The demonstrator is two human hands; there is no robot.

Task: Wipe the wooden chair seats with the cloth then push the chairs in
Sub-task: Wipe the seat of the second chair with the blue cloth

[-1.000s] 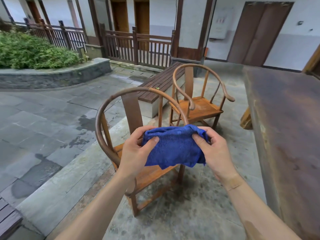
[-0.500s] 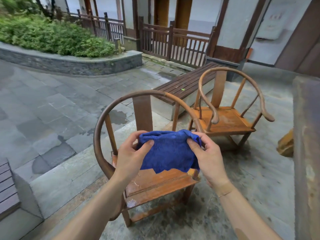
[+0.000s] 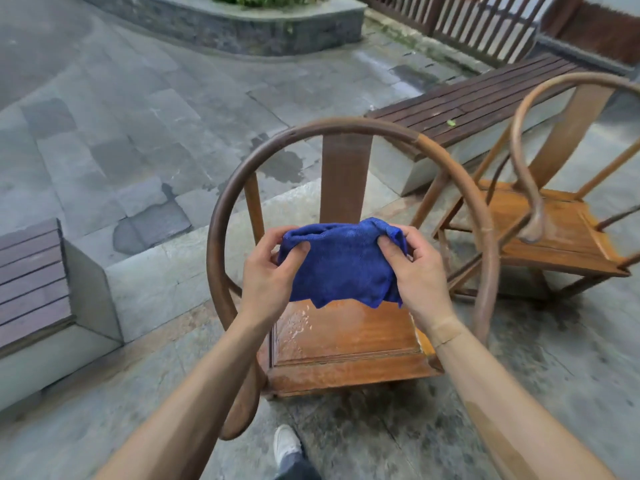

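- Stone paving [image 3: 145, 140]; slatted bench [image 3: 460, 109] at one o'clock.
- Left hand [image 3: 268, 271] and right hand [image 3: 420, 271] each pinch the blue cloth [image 3: 341, 265] above the near chair's [image 3: 346, 341] wet seat.

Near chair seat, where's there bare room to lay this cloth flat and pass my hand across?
The near chair seat is bare from its front edge back to where the blue cloth hangs, held by the left hand and right hand. Water beads sit at its left. The curved armrail and back splat close in the sides and rear.
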